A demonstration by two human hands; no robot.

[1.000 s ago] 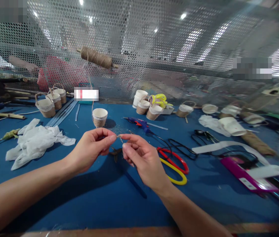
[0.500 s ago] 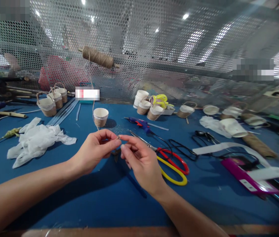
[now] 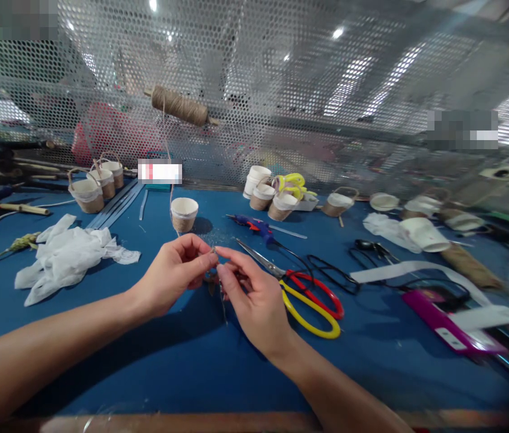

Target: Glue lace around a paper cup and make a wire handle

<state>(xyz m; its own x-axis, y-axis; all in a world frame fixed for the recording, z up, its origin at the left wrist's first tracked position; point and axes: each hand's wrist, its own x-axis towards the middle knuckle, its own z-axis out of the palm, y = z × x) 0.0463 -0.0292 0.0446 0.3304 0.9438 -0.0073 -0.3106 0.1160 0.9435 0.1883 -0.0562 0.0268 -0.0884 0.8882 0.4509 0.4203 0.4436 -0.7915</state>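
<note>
My left hand (image 3: 179, 267) is closed, thumb and index finger pinching a strand of brown twine (image 3: 172, 198). That strand runs down from a twine spool (image 3: 179, 106) and passes beside a small white-and-brown cup (image 3: 184, 215). Meeting it fingertip to fingertip, my right hand (image 3: 252, 294) is also pinched closed. A thin loose end hangs below its fingers, seemingly the same twine. Exactly how the strand lies between the fingertips is too small to make out. Just right of my right hand lie scissors (image 3: 310, 310) with red and yellow handles.
A blue glue gun (image 3: 254, 225) lies beyond the scissors. Crumpled white cloth (image 3: 67, 258) is on the left, near several small handled buckets (image 3: 87, 195). More cups, white strips and a purple box (image 3: 452, 322) occupy the right. Perforated metal mesh (image 3: 236, 72) stands behind the blue table (image 3: 146, 373).
Both hands have shifted very slightly left. A thin twine end now shows hanging under my right fingers. The things on the table stay where they were.
</note>
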